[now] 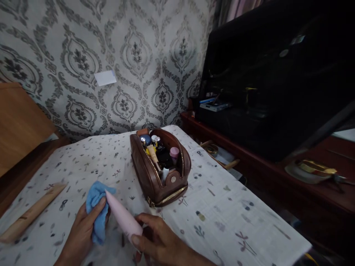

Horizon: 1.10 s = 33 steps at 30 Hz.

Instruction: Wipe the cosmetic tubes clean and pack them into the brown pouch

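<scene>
In my left hand (84, 225) is a crumpled blue cloth (100, 214), gripped between thumb and fingers. My right hand (163, 240) is closed around the lower part of a pale pink squeeze tube (123, 216), held at a slant. The tube's narrow upper end meets the cloth near my left thumb. Beyond my hands a brown toiletry bag (144, 177) stands unzipped. Inside it are a beige tube (153, 155), a pink-capped container (174, 152), a blue round lid (145, 139) and several other small items, partly hidden by the bag's walls.
A white patterned cloth (222, 218) covers the table. At the left lies a wooden-looking long piece (33, 212), near a brown wooden panel (23, 125). A large black screen (263, 81) stands at the right on a dark red cabinet (313, 192). Patterned wallpaper rises behind.
</scene>
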{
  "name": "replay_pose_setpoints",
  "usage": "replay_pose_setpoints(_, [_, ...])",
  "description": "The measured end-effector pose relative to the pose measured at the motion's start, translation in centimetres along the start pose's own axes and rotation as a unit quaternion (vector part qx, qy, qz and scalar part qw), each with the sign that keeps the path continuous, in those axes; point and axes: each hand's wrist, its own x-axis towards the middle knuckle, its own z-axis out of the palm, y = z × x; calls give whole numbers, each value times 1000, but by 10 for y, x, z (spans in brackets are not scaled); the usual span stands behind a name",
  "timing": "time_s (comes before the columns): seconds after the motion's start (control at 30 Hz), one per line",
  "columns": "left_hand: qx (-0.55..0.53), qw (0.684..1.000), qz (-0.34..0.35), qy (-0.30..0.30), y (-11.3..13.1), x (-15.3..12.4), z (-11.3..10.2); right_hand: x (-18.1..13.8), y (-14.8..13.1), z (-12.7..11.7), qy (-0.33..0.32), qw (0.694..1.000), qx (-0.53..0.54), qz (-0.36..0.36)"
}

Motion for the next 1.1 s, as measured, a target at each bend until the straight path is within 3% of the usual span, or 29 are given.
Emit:
replay_pose_setpoints(0.13, [6,1000,3,24,7,-7,8,-5,-7,-2,39,995,-88,-35])
replay_pose_setpoints(0.27, [44,998,45,4,13,-11,20,-16,-16,-10,29,998,-33,-41])
replay_pose_setpoints(0.4, [134,978,150,-52,28,-13,38,-33,-36,-28,60,995,62,-43])
replay_pose_setpoints(0.47, [208,947,233,-82,38,-14,50,-44,-53,-40,84,993,57,-60])
replay_pose_setpoints(0.53, [290,880,354,-125,47,-14,65,-53,-73,-53,116,989,24,-88])
replay_pose_setpoints(0.57, [326,830,424,-157,51,-13,72,-57,-83,-60,137,985,-1,-101])
replay_pose_setpoints(0.67, [422,632,587,-280,58,-10,95,-62,-107,-79,194,968,-84,-133])
replay_pose_setpoints(0.73, [482,503,625,-352,59,-7,109,-60,-117,-89,209,958,-136,-139])
replay_pose_setpoints(0.8, [531,417,625,-393,58,-3,121,-55,-126,-96,210,948,-194,-140])
replay_pose_setpoints(0.9, [571,371,612,-402,54,2,134,-44,-139,-101,234,910,-305,-155])
replay_pose_setpoints(1.1, [607,353,599,-384,52,0,138,-22,-152,-101,264,817,-490,-154])
